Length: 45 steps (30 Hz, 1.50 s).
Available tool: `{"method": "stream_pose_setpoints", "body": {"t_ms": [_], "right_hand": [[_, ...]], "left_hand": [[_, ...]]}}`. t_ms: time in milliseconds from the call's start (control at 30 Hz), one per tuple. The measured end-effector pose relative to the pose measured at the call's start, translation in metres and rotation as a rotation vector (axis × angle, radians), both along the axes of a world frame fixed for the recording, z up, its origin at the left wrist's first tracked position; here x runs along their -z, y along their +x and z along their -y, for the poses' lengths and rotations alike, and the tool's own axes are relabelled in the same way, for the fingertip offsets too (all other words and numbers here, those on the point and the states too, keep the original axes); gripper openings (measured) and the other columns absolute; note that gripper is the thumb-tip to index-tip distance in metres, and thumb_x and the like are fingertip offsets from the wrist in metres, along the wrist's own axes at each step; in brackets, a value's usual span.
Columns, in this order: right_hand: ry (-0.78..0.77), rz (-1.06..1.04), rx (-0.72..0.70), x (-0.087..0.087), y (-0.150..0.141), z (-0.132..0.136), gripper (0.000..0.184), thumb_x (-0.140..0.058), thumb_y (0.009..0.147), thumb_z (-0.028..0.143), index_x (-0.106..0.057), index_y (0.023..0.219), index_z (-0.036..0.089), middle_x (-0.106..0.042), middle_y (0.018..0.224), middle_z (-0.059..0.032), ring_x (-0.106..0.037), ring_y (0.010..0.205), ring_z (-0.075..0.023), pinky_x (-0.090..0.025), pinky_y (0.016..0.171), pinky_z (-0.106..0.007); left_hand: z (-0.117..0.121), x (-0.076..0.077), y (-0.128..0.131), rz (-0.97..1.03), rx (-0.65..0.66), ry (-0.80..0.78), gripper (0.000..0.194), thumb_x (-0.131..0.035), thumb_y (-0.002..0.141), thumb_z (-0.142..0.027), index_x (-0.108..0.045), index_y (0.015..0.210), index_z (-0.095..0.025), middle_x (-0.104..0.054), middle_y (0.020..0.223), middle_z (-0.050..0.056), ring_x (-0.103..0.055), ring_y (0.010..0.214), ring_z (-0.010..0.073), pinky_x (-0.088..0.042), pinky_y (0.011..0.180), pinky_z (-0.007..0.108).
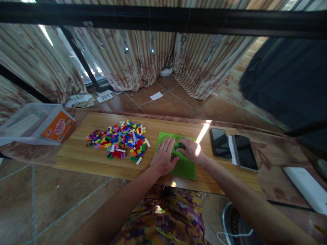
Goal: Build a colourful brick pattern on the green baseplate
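And there was the left hand [165, 159], laid palm-down over the left part of the square lime-green studded plastic baseplate [185, 170], fingers stretched out close together towards one o'clock and the thumb standing apart! Across from it the right hand [189, 149] came in from four o'clock, fingertips pinching a small dark-green plastic brick [178, 145] just above the middle of that plate; whether the brick was seated on the studs could not be told. The baseplate itself sat near the middle of the long wood-grain board [76, 153], in front of the person.

Out towards nine o'clock from the plate, what a spread: a loose heap of small multicoloured plastic bricks [125, 136], well clear of either hand. Farther out, towards ten, stood the clear plastic tub with an orange label [28, 138]. At three o'clock lay a black rectangular smartphone [220, 143] and, just beyond it, a second dark-screened phone [245, 152]. (A bright streak of sunlight, no less, crossed the board and caught the right hand.)
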State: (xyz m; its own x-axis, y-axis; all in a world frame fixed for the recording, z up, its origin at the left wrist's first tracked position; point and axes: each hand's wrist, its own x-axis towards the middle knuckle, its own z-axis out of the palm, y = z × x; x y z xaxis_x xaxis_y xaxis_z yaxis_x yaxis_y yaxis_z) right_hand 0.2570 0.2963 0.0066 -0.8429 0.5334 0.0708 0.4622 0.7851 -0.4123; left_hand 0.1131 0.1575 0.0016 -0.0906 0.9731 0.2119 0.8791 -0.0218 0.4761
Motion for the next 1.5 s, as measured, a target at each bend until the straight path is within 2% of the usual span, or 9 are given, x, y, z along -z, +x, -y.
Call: {"method": "stream_pose_setpoints", "body": {"t_ms": [133,267,333,400,467,633,900,1067,1500], "right_hand": [[0.045,-0.075,-0.014,-0.005,0.003,0.01,0.03,-0.053,0.092,0.04,-0.058,0.11,0.017,-0.06,0.102,-0.0091,-0.058,0.095,-0.0216,-0.048,0.085,-0.034],[0.113,-0.155,0.005,-0.013,0.008,0.024,0.032,-0.05,0.093,0.041,-0.056,0.114,0.018,-0.06,0.105,-0.0102,-0.058,0.099,-0.0229,-0.049,0.088,-0.036],[0.138,-0.183,0.01,-0.018,0.01,0.032,0.031,-0.049,0.094,0.039,-0.056,0.115,0.018,-0.06,0.105,-0.0107,-0.058,0.099,-0.0229,-0.05,0.089,-0.036],[0.16,-0.214,0.014,-0.022,0.011,0.039,0.03,-0.048,0.094,0.039,-0.056,0.115,0.017,-0.06,0.104,-0.0114,-0.058,0.099,-0.023,-0.051,0.088,-0.036],[0.172,-0.242,0.017,-0.027,0.012,0.046,0.031,-0.048,0.094,0.038,-0.056,0.115,0.017,-0.061,0.104,-0.0116,-0.058,0.099,-0.0231,-0.051,0.088,-0.037],[0.174,-0.272,0.021,-0.035,0.012,0.06,0.031,-0.049,0.094,0.037,-0.056,0.118,0.019,-0.061,0.105,-0.0108,-0.058,0.1,-0.0231,-0.051,0.09,-0.039],[0.089,-0.317,0.092,-0.042,0.009,0.08,0.039,-0.057,0.09,0.041,-0.053,0.121,0.018,-0.06,0.1,-0.0095,-0.059,0.092,-0.0224,-0.052,0.082,-0.037],[0.115,-0.307,0.211,-0.05,0.003,0.091,0.026,-0.056,0.09,0.037,-0.058,0.11,0.02,-0.06,0.089,-0.0063,-0.06,0.085,-0.0219,-0.052,0.076,-0.037],[0.052,-0.4,0.173,-0.054,0.005,0.085,0.018,-0.055,0.088,0.025,-0.058,0.105,0.02,-0.058,0.083,-0.0033,-0.058,0.076,-0.0183,-0.05,0.071,-0.033]], "left_hand": [[0.014,-0.005,-0.013,0.264,-0.248,0.195,0.064,-0.047,0.091,-0.037,-0.025,0.146,-0.012,-0.034,0.151,0.018,-0.029,0.142,0.0243,-0.028,0.117,0.044],[0.025,-0.014,-0.023,0.699,-0.491,0.184,0.064,-0.056,0.087,-0.04,-0.033,0.142,-0.018,-0.042,0.147,0.015,-0.039,0.137,0.0262,-0.034,0.112,0.047],[0.028,-0.023,-0.026,1.059,-0.469,0.08,0.062,-0.061,0.084,-0.04,-0.04,0.138,-0.018,-0.051,0.14,0.016,-0.051,0.128,0.027,-0.042,0.106,0.045],[0.03,-0.033,-0.028,1.391,-0.339,-0.095,0.06,-0.067,0.079,-0.04,-0.05,0.131,-0.014,-0.062,0.127,0.017,-0.062,0.113,0.0284,-0.049,0.097,0.045],[0.033,-0.043,-0.03,1.573,-0.189,-0.258,0.06,-0.077,0.07,-0.037,-0.059,0.121,-0.011,-0.07,0.112,0.016,-0.068,0.099,0.0293,-0.052,0.09,0.046],[0.043,-0.051,-0.032,1.637,-0.109,-0.354,0.06,-0.085,0.053,-0.02,-0.068,0.11,-0.011,-0.074,0.099,0.012,-0.07,0.091,0.0287,-0.053,0.087,0.043],[0.058,-0.04,-0.031,1.713,-0.111,-0.352,0.05,-0.079,0.055,-0.016,-0.071,0.105,-0.012,-0.075,0.096,0.01,-0.07,0.09,0.0285,-0.053,0.085,0.042],[0.062,-0.044,-0.03,1.751,-0.079,-0.34,0.05,-0.079,0.056,-0.015,-0.071,0.106,-0.012,-0.075,0.099,0.011,-0.07,0.093,0.0295,-0.053,0.087,0.042],[0.065,-0.043,-0.021,1.806,-0.032,-0.317,0.051,-0.077,0.058,-0.013,-0.07,0.108,-0.013,-0.075,0.098,0.011,-0.069,0.096,0.0304,-0.051,0.091,0.044]]}}
